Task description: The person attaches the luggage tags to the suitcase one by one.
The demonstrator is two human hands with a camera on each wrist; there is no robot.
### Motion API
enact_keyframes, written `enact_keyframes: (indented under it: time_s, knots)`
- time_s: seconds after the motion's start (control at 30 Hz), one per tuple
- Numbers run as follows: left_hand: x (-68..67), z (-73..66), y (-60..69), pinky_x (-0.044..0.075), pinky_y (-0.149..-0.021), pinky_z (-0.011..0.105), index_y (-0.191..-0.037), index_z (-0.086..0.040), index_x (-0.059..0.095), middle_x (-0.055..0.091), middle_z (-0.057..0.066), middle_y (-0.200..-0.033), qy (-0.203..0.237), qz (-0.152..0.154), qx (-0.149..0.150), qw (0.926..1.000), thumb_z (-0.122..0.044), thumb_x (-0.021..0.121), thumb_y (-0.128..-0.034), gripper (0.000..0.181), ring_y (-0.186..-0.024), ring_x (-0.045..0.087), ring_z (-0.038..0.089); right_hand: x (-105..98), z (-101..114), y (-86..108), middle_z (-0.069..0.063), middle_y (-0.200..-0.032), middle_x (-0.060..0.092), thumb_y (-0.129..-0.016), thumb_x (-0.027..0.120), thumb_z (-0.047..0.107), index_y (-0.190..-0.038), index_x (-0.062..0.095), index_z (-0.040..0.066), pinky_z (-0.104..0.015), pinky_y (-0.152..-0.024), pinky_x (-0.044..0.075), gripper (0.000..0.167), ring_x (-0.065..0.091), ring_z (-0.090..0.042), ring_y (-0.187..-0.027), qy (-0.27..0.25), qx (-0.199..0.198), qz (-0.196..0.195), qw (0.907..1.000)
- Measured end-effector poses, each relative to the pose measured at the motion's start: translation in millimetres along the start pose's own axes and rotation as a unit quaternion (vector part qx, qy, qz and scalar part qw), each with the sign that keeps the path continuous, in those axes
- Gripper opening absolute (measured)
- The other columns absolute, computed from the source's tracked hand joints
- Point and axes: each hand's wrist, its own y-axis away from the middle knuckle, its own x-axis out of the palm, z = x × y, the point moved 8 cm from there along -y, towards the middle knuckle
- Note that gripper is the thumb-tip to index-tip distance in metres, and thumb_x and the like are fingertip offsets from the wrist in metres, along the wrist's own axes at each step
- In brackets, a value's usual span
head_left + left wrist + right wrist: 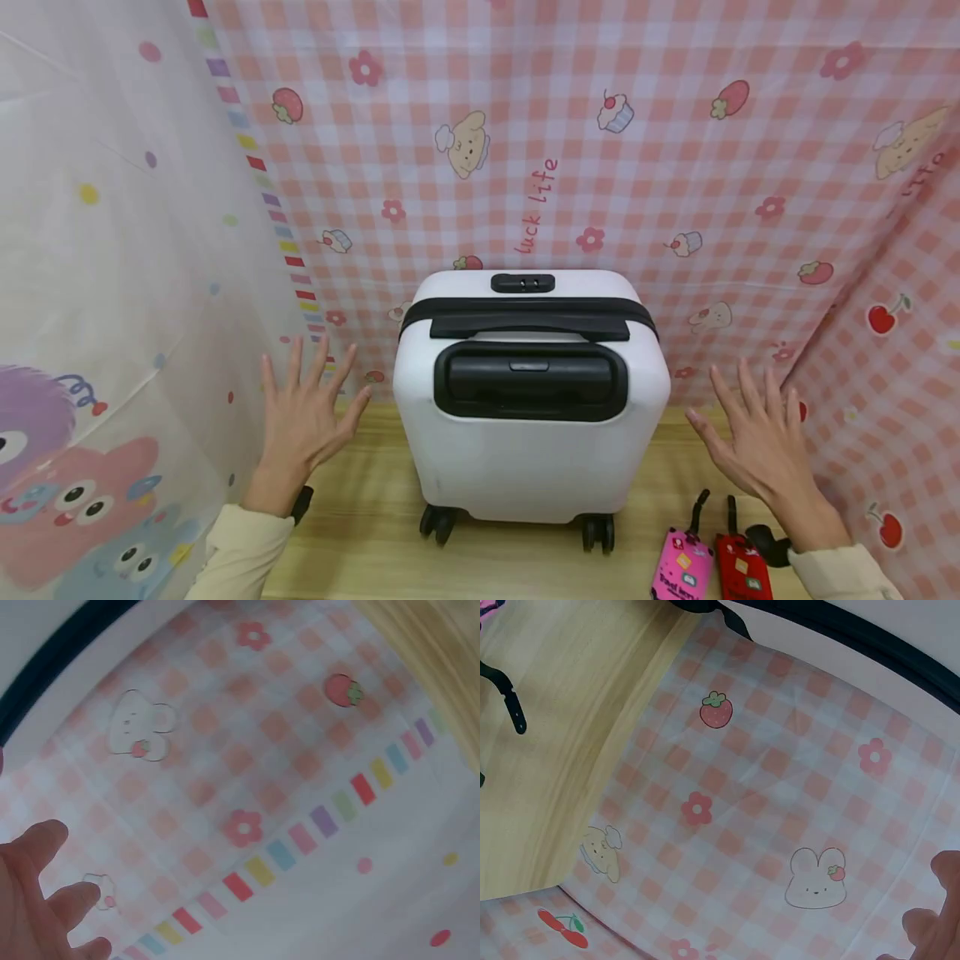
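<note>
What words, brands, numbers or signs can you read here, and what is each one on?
"luck life": pink checked cloth behind the white suitcase.
"life": checked cloth again, at the head view's far right; the letters before it are unclear.
Pink tag and red tag: lettering too blurred to read surely.
Black lock on the suitcase: any digits are too small.

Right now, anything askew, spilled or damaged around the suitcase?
Nothing stands out. The suitcase stands upright on its wheels; the pink tag and red tag lie side by side on the table. No spill or damage shows.
</note>
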Motion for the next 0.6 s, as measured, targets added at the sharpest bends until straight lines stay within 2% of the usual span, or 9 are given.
enact_keyframes:
  time_s: [0.27, 0.47, 0.6]
  knots:
    - [-17.0, -7.4, -14.0, 0.012, -0.112, 0.071, -0.148, -0.018, 0.048, 0.041, 0.019, -0.153, 0.030, -0.028, -0.009, 0.9991, -0.051, 0.044, -0.0988, 0.059, -0.142, 0.027, 0.047, 8, -9, 11.4, -0.026, -0.163, 0.004, -0.102, 0.051, 0.043, -0.160, 0.016, 0.016, -0.067, -0.113, -0.011, 0.073, -0.002, -0.053, -0.147, -0.057, -0.016, 0.016, 0.9981]
    - [-31.9, -18.8, -24.6, 0.022, -0.109, 0.068, -0.144, -0.017, 0.053, 0.046, 0.018, -0.150, 0.054, -0.073, 0.006, 0.9958, -0.048, 0.048, -0.0961, 0.057, -0.138, 0.035, 0.044, 14, -15, 20.2, -0.028, -0.162, 0.006, -0.102, 0.054, 0.035, -0.159, 0.019, 0.015, -0.066, -0.115, -0.008, 0.070, 0.009, -0.058, -0.143, -0.092, -0.031, 0.009, 0.9952]
    - [-43.4, -28.7, -30.3, 0.026, -0.109, 0.065, -0.142, -0.015, 0.055, 0.052, 0.019, -0.145, 0.087, -0.102, 0.015, 0.9908, -0.042, 0.053, -0.0946, 0.055, -0.136, 0.038, 0.042, 17, -19, 25.6, -0.029, -0.162, 0.008, -0.101, 0.056, 0.030, -0.159, 0.023, 0.016, -0.074, -0.109, 0.000, 0.068, 0.016, -0.062, -0.137, -0.123, -0.025, 0.002, 0.9922]
